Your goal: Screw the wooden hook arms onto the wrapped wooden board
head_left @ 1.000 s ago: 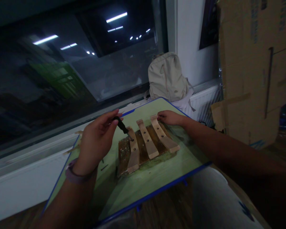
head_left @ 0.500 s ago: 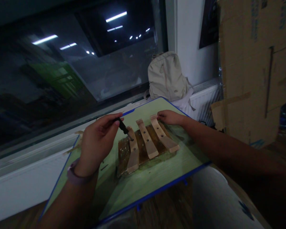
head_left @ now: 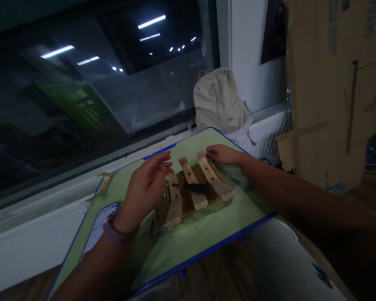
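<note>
My left hand (head_left: 148,184) hovers over the left side of the brown slab (head_left: 187,202), fingers stretched out and holding nothing. Beneath it, a black-handled screwdriver (head_left: 196,188) lies across the middle wooden piece (head_left: 200,202), its tip resting at a hole in the left wooden piece (head_left: 174,211). All of these bent, pale pieces have holes and sit side by side on the glossy slab. At the far end of the right wooden piece (head_left: 218,185), my right hand (head_left: 222,154) is closed, fingertips curled beside it; what they hold is hidden.
The slab sits on a green folding table (head_left: 219,240) with a blue rim. A phone-like flat screen (head_left: 98,225) and another curved wooden piece (head_left: 105,184) are at the left edge. A beige backpack (head_left: 217,100) stands behind; a large cardboard box (head_left: 329,104) rises at right.
My left hand has let go of the screwdriver, which has tipped from upright-leaning to lying across the middle piece. The hand has shifted right, uncovering the flat screen. My right hand has stayed put.
</note>
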`<state>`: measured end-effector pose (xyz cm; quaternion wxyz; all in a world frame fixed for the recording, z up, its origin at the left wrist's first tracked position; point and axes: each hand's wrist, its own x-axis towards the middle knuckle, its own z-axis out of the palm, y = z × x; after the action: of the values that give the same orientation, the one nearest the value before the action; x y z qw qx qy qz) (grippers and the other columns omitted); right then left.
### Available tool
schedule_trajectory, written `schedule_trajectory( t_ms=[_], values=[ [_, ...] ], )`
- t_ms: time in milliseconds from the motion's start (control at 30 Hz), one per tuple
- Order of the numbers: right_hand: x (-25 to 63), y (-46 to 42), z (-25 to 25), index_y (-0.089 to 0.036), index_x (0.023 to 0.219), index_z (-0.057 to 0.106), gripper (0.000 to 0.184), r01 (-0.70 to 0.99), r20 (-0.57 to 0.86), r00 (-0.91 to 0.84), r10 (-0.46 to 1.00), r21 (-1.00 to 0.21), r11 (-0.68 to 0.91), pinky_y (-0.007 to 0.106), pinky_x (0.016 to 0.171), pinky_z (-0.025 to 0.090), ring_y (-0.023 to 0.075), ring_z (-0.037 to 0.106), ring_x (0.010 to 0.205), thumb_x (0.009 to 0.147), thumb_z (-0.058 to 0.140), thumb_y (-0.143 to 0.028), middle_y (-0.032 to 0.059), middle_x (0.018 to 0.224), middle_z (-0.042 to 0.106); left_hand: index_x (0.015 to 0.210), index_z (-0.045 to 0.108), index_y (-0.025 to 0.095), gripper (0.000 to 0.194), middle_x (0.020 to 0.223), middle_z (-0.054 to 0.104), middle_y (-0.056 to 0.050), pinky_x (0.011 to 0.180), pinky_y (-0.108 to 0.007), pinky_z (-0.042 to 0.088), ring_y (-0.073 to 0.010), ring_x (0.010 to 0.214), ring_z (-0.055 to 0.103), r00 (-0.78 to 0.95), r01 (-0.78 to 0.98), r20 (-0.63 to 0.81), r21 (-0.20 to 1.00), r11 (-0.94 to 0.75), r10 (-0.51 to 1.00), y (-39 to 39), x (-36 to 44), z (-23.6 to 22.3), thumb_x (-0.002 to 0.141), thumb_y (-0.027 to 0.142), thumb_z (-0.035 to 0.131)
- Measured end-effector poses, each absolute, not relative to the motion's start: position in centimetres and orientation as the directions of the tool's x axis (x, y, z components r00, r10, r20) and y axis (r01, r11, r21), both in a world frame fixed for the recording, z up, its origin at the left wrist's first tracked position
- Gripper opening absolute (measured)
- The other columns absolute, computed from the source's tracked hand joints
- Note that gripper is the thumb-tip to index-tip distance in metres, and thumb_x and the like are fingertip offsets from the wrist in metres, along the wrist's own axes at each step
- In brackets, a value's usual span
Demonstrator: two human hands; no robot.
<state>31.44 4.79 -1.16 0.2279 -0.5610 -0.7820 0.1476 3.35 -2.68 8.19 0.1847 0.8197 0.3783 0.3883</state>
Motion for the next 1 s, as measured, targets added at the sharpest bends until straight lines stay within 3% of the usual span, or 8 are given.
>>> schedule_trajectory(
  t_ms=[100,233,367,467,600,700,800,1000],
  values=[
    [31.4,4.6,-1.0,-0.014,0.080,0.066,0.035,0.787,0.190,-0.268,0.944,-0.523,0.329,0.027,0.065,0.034,0.0169,0.054,0.070,0.094,0.045,-0.039,0.0077,0.078,0.066,0.136,0.051,0.021,0.045,0.135,0.058,-0.013,0.095,-0.041,0.053,-0.0228,0.112,0.064,0.461,0.432,0.616,0.473,-0.768,0.639,-3.2,4.1,7.8,0.093,0.034,0.055],
    [31.2,4.3,-0.7,-0.014,0.077,0.065,0.023,0.734,0.191,-0.281,0.940,-0.589,0.339,0.028,0.072,0.037,0.0185,0.056,0.077,0.089,0.053,-0.029,0.0082,0.079,0.067,0.113,0.067,0.020,0.033,0.117,0.069,-0.009,0.096,-0.038,0.051,-0.0236,0.112,0.062,0.737,0.358,0.562,0.145,-0.922,0.374,-3.6,4.4,8.2,0.083,0.033,0.071],
    [31.1,4.0,-0.4,-0.015,0.078,0.063,0.016,0.659,0.162,-0.250,0.954,-0.694,0.291,0.028,0.074,0.041,0.0186,0.058,0.079,0.086,0.054,-0.025,0.0085,0.082,0.068,0.101,0.071,0.017,0.018,0.100,0.073,-0.007,0.083,-0.034,0.054,-0.0204,0.093,0.066,0.716,0.403,0.580,0.110,-0.909,0.388,-3.2,4.4,8.0,0.086,0.026,0.068],
    [31.5,3.8,0.2,-0.016,0.090,0.060,0.043,0.586,0.101,-0.216,0.971,-0.782,0.212,0.028,0.058,0.045,0.0160,0.057,0.059,0.099,0.027,-0.041,0.0067,0.072,0.064,0.098,0.072,0.016,0.015,0.095,0.074,-0.008,0.080,-0.034,0.054,-0.0199,0.089,0.067,0.676,0.457,0.596,0.121,-0.881,0.433,-2.9,4.3,7.9,0.088,0.025,0.064],
    [32.4,3.0,1.5,-0.017,0.100,0.054,0.076,0.357,-0.120,-0.319,0.940,-0.934,0.002,0.027,0.039,0.039,0.0137,0.047,0.037,0.094,-0.011,-0.056,0.0045,0.062,0.060,0.095,0.072,0.015,0.016,0.092,0.074,-0.008,0.078,-0.033,0.053,-0.0198,0.086,0.067,0.650,0.490,0.614,0.111,-0.865,0.447,-2.9,4.2,8.0,0.089,0.026,0.062],
    [32.7,2.3,2.1,-0.017,0.092,0.054,0.056,0.160,-0.225,-0.482,0.847,-0.973,-0.168,0.024,0.034,0.035,0.0114,0.045,0.034,0.096,0.020,-0.061,0.0017,0.059,0.060,0.094,0.072,0.016,0.017,0.090,0.074,-0.007,0.076,-0.034,0.054,-0.0201,0.084,0.067,0.647,0.501,0.609,0.113,-0.858,0.458,-2.9,4.2,8.0,0.090,0.028,0.061],
    [32.9,1.7,2.3,-0.019,0.084,0.052,0.031,0.117,-0.175,-0.494,0.852,-0.984,-0.134,0.019,0.031,0.026,0.0067,0.035,0.031,0.083,0.062,-0.048,-0.0071,0.050,0.049,0.095,0.072,0.017,0.019,0.090,0.074,-0.007,0.076,-0.035,0.054,-0.0206,0.085,0.067,0.649,0.512,0.595,0.119,-0.850,0.474,-2.9,4.1,8.1,0.091,0.030,0.059],
    [33.6,0.8,3.5,-0.020,0.075,0.048,0.034,0.044,-0.014,-0.385,0.923,-0.999,0.004,0.016,0.033,0.021,0.0021,0.028,0.032,0.071,0.075,-0.042,-0.0119,0.049,0.042,0.093,0.071,0.019,0.020,0.090,0.074,-0.007,0.077,-0.035,0.055,-0.0207,0.085,0.068,0.633,0.527,0.592,0.143,-0.838,0.499,-3.3,4.2,8.4,0.092,0.033,0.056]
  ],
)
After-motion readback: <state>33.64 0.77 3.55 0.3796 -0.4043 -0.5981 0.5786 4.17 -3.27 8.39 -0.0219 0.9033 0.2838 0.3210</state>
